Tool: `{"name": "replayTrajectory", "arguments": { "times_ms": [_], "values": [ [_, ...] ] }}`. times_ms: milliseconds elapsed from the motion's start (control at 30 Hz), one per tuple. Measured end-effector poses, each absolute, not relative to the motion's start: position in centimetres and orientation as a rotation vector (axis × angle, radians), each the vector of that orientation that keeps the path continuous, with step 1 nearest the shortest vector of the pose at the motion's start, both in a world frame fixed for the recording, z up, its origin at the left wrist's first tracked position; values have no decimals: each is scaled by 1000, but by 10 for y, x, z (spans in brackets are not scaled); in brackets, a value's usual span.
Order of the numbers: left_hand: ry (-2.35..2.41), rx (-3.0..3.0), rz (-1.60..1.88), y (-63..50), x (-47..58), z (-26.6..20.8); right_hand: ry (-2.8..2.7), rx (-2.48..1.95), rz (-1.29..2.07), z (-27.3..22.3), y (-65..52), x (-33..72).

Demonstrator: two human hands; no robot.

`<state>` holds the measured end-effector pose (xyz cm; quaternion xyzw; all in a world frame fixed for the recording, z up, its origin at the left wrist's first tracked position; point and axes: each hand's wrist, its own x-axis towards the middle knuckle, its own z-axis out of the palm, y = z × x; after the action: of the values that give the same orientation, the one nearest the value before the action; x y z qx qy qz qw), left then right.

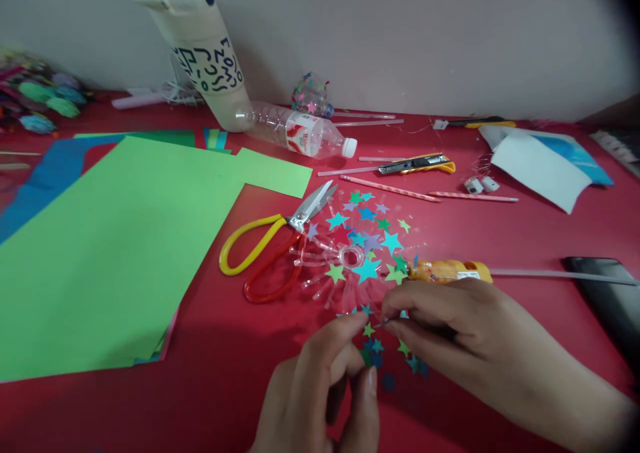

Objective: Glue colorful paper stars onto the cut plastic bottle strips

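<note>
A clear plastic bottle piece [351, 257], its cut strips fanned out like petals, lies on the red table and bears several paper stars [367, 270] in blue, green and lilac. At its near edge my right hand [450, 333] pinches something tiny between thumb and index finger, too small to name. My left hand [325, 393] is beside it, index finger reaching towards the strips, the other fingers bent and apart from the thumb. More small stars [377, 346] lie between the two hands. Scissors [295, 226] with yellow and red handles rest open to the left of the plastic piece.
A yellow glue gun [445, 271] with a long glue stick sits behind my right hand, near a black phone [600, 293]. Green paper sheets [125, 239] cover the left. Farther back are a clear bottle [325, 136], a cutter knife [415, 164], pencils [390, 188] and a white container [210, 53].
</note>
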<state>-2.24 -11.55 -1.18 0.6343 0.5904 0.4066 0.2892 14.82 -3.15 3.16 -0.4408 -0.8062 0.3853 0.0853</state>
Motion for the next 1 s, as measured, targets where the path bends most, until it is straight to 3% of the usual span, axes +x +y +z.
{"name": "replayTrajectory", "arguments": {
  "times_ms": [333,633,1000],
  "values": [
    [1506,1710,1039,-106,-24,-8,-2484,-1294,1011,30,-35,145],
    [1522,1704,1029,-105,-23,-3,-2589,-1151,443,32,-43,151],
    [1522,1724,1128,-100,-33,-6,-2301,-1228,566,49,-41,158]
  ]
}}
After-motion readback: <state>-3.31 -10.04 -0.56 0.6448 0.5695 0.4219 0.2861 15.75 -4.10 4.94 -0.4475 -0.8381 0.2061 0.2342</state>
